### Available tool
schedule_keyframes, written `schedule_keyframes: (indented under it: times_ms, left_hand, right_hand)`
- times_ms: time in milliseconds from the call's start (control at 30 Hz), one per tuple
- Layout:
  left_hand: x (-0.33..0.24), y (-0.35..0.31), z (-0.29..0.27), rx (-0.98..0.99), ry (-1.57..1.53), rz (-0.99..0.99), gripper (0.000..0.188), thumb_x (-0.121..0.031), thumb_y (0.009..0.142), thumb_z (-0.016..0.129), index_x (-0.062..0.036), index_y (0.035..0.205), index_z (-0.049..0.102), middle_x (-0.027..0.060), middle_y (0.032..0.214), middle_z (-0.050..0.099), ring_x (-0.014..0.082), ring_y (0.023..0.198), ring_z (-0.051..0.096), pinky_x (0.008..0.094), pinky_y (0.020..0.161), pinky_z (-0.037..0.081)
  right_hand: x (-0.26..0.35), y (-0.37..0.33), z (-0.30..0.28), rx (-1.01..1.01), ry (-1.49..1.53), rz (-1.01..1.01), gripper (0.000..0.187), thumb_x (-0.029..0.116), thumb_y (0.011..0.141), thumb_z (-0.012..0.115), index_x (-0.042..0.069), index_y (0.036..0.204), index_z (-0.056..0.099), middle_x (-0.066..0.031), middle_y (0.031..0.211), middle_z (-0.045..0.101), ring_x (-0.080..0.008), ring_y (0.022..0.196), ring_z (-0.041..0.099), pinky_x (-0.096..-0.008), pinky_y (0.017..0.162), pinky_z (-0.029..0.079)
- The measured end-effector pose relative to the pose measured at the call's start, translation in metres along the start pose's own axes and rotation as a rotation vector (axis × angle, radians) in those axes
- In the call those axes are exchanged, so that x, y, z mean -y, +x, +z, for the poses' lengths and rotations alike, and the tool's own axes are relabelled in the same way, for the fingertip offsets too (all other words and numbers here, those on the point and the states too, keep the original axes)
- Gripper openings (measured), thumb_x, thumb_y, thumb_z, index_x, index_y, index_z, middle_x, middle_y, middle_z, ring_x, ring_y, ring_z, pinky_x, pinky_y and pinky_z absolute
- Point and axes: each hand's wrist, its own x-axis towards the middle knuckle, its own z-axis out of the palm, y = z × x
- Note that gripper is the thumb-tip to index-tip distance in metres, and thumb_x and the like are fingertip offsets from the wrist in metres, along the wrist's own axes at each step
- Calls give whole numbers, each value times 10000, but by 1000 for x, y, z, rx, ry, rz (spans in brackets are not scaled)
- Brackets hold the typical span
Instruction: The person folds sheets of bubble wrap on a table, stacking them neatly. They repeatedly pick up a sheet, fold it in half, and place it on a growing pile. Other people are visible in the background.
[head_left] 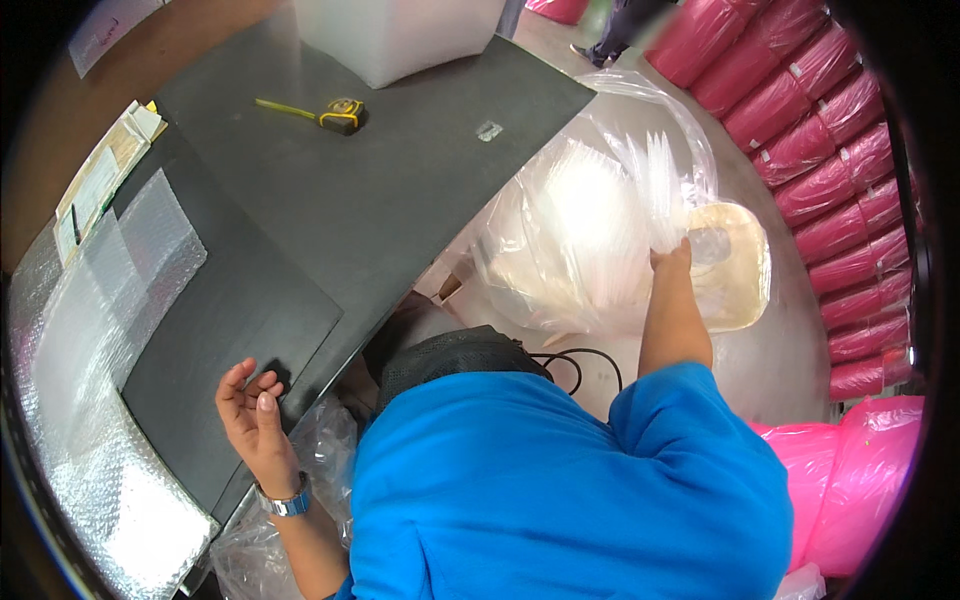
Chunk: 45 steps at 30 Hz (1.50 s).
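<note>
So the clear plastic bunch (pixel 660 190) stood right of centre in the frame, in or against a big clear bag (pixel 570 225), couldn't tell which. The right hand (pixel 671 256) gripped its lower end; the left hand (pixel 250 412), lower left by the bench (pixel 260 265), was empty, fingers loosely curled. Looked light, floppy, kinda slippery: gathered folds seemed the safest hold.
</note>
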Motion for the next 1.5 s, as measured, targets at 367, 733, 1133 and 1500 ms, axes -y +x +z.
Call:
schedule_keyframes:
  times_ms: [367,733,1133,1500]
  left_hand:
    - [-12,-1,-3,-1,-109,-136,365,-123,797,568,-29,1124,437,70,1046,506,115,862,505,235,739,422]
    - [-85,81,-16,-24,404,256,253,-120,773,585,-16,997,533,43,799,552,95,635,506,230,601,423]
    - [-47,119,-71,-352,606,480,91,-94,814,534,-23,846,581,33,667,502,94,555,460,226,512,374]
    - [-43,122,-82,-416,756,539,108,-104,787,523,-40,845,588,98,717,548,208,578,511,298,528,406]
  right_hand:
    - [15,-92,95,-115,-1069,-1426,628,245,737,612,52,1262,326,-153,1262,357,-304,1166,339,-403,965,277]
    - [-212,-344,197,1832,-928,-1025,293,193,771,573,62,1032,549,-130,1026,533,-276,986,504,-349,860,398]
    - [-265,-396,184,1929,-1233,-1248,347,294,789,540,117,1087,534,-117,1171,454,-267,1134,400,-510,961,245]
    - [-300,-438,241,2072,-1301,-537,600,419,785,565,53,1228,393,-188,1197,456,-310,1140,410,-379,953,318]
